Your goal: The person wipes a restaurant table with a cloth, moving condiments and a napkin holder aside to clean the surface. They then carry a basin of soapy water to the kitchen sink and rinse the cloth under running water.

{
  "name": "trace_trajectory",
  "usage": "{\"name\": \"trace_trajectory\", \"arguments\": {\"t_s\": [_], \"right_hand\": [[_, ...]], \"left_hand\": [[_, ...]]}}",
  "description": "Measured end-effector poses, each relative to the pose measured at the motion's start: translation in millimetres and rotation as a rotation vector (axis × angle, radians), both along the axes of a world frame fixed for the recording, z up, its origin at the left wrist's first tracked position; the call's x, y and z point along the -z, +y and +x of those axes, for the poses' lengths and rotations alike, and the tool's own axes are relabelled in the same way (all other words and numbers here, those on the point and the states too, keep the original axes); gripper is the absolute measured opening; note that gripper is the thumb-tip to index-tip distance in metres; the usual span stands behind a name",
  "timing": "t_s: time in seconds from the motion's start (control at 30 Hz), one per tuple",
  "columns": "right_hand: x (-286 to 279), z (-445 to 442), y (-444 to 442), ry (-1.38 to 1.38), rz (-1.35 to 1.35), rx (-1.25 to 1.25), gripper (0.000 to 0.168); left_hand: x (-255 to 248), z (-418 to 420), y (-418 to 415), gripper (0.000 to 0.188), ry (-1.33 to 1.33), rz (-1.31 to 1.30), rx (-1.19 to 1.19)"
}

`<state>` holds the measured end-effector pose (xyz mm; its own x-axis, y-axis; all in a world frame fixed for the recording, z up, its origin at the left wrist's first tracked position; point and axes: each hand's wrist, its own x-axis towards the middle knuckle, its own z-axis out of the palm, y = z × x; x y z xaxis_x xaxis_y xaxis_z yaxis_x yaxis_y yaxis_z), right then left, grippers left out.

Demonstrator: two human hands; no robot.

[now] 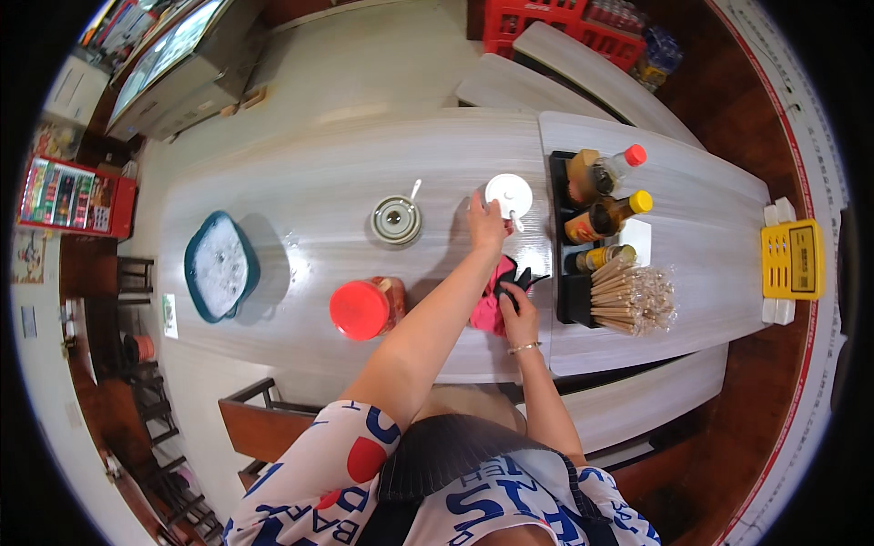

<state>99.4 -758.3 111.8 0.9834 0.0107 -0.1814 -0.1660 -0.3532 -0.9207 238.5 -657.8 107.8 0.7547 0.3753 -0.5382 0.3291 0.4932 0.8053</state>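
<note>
My left hand (486, 222) reaches over the table to the near left edge of a round white lidded container (509, 195); its fingers touch or nearly touch the lid, and its hold is unclear. A white spoon handle (517, 222) sticks out beside it. Closer to my body, my right hand (520, 310) grips a crumpled pink-and-black cloth item (488, 316), which my left forearm partly hides. Left of my hands are a stack of small greenish dishes or a lidded pot (396, 220) with a white spoon (416, 189), and a red-lidded plastic jar (360, 310).
A teal basin (253, 263) of sudsy water stands at the left, near water drops. At the right, a black caddy (560, 239) holds sauce bottles (604, 218) and wrapped chopsticks (625, 297). Beyond is a yellow box (792, 259). Benches (546, 89) flank the table.
</note>
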Motion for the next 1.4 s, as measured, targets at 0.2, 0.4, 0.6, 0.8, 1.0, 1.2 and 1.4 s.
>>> {"name": "trace_trajectory", "arguments": {"t_s": [0.2, 0.4, 0.6, 0.8, 1.0, 1.2, 1.4], "right_hand": [[-1.0, -13.7, -1.1, 0.098, 0.070, -0.001, 0.024], [-69.4, 38.2, 65.7, -0.075, 0.208, -0.199, 0.028], [-29.0, 104.4, 155.2, -0.295, -0.173, -0.258, 0.039], [-35.7, 74.9, 171.4, -0.215, -0.263, -0.220, 0.040], [-22.8, 41.0, 163.9, -0.387, -0.242, -0.348, 0.045], [-21.1, 106.8, 170.2, -0.255, -0.069, -0.306, 0.044], [-10.6, 120.0, 175.9, -0.133, -0.012, -0.199, 0.044]], "left_hand": [[-71.9, -48.9, 53.4, 0.041, -0.138, 0.450, 0.463], [-147.9, -64.3, 191.2, 0.032, -0.159, 0.639, 0.460], [-71.1, -40.5, 228.6, 0.041, 0.179, 0.506, 0.773], [-24.4, -56.4, 228.5, 0.049, 0.059, 0.104, 0.719], [-32.1, -66.6, 215.2, 0.046, 0.149, 0.156, 0.542], [-41.0, -64.2, 218.4, 0.043, 0.209, 0.280, 0.513], [-1.3, -58.6, 220.6, 0.060, 0.144, 0.122, 0.494]]}}
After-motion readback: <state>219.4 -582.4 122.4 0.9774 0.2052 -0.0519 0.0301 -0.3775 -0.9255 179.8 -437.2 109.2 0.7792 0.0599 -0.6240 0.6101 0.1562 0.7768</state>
